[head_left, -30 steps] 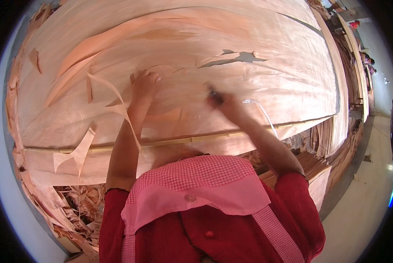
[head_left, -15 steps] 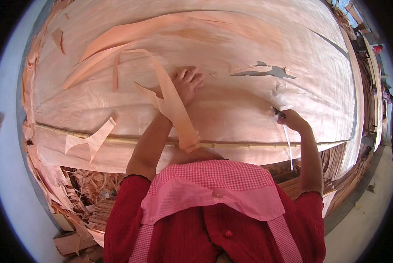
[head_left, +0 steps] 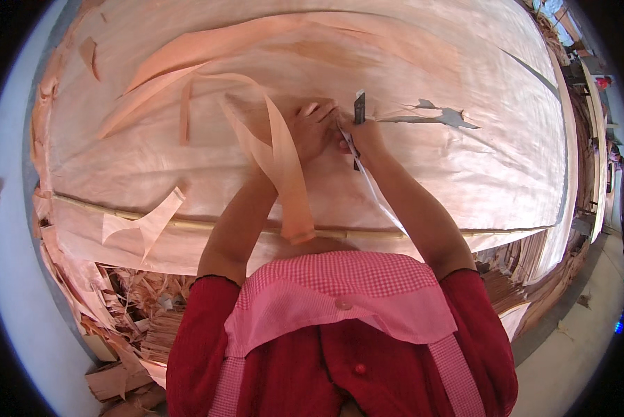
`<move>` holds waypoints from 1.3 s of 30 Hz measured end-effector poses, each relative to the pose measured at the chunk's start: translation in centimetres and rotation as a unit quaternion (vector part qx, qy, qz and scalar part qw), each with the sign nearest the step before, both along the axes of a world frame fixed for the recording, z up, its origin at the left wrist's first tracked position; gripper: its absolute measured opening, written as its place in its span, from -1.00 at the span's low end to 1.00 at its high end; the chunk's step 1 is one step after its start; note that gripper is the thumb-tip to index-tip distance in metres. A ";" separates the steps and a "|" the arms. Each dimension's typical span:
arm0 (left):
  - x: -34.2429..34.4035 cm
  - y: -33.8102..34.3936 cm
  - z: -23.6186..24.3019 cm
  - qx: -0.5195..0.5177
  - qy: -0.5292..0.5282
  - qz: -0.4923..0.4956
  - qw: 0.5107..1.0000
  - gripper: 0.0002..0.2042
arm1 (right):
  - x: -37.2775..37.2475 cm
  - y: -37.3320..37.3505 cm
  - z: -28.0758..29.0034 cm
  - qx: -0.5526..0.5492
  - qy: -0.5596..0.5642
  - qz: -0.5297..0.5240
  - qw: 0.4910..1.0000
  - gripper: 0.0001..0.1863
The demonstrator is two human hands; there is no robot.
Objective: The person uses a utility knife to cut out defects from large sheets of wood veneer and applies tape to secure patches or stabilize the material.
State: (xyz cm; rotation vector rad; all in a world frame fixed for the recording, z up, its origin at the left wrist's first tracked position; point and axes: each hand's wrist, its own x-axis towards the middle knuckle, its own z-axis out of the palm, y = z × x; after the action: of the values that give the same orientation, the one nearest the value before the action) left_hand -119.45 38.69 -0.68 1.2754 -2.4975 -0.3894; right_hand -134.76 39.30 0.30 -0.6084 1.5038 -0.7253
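A broad, thin wood veneer sheet (head_left: pixel 465 187) spreads in front of me. My left hand (head_left: pixel 310 128) lies on it, fingers stretched out and palm down. A curling loose veneer strip (head_left: pixel 284 153) arches over my left wrist. Right beside the left fingers, my right hand (head_left: pixel 364 139) is closed around a dark, slim utility knife (head_left: pixel 359 108), its upper end pointing away from me. A narrow white strip (head_left: pixel 381 201) trails from the right hand toward my body. Just right of the hands, a ragged tear (head_left: pixel 440 115) shows grey beneath the sheet.
A thin bamboo pole (head_left: pixel 180 222) runs across the near side of the sheet. A forked veneer scrap (head_left: pixel 143 222) rests over it at left. Long veneer offcuts (head_left: pixel 207 52) lie farther away. Heaped veneer scraps (head_left: pixel 141 295) sit below the near edge.
My right hand has swung left and away from me with the knife, from the right side to beside my left hand. The white strip follows it. My left hand has shifted slightly right.
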 end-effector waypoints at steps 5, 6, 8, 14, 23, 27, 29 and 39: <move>0.3 0.6 0.1 0.009 -0.010 -0.022 1.000 -0.58 | -0.6 3.4 0.7 0.086 -0.109 -0.053 0.989 -0.78; 0.1 1.2 0.1 -0.008 -0.004 -0.029 1.000 -0.58 | -0.7 4.2 0.1 0.080 -0.122 -0.072 0.987 -0.77; 0.3 2.7 0.2 -0.039 0.004 -0.032 0.999 -0.59 | -1.0 3.9 0.4 -0.046 0.136 0.100 0.985 -0.77; 4.7 1.7 2.1 0.076 0.057 -0.106 0.990 -0.55 | -3.4 1.8 3.0 -0.050 0.230 0.326 0.916 -0.82; 8.6 1.0 -3.7 -0.051 0.221 0.110 0.968 -0.56 | 9.4 -2.7 1.3 0.043 -0.041 0.107 0.992 -0.78; 10.5 -0.5 -4.6 -0.150 0.058 0.029 0.987 -0.57 | 9.9 -2.4 1.4 0.084 -0.029 0.087 0.992 -0.81; 11.5 0.1 -4.0 -0.136 -0.035 -0.006 0.990 -0.53 | 8.9 -0.5 2.3 0.077 -0.050 0.057 0.994 -0.83; 16.3 4.8 3.1 -0.051 -0.003 -0.017 0.999 -0.57 | -2.9 -0.9 4.1 -0.049 0.127 0.314 0.940 -0.80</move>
State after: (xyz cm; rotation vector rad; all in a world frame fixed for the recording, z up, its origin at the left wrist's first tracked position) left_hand -103.15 43.45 2.41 1.1981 -2.5123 -0.2638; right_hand -137.70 38.41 4.45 -1.2240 1.3896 -0.2276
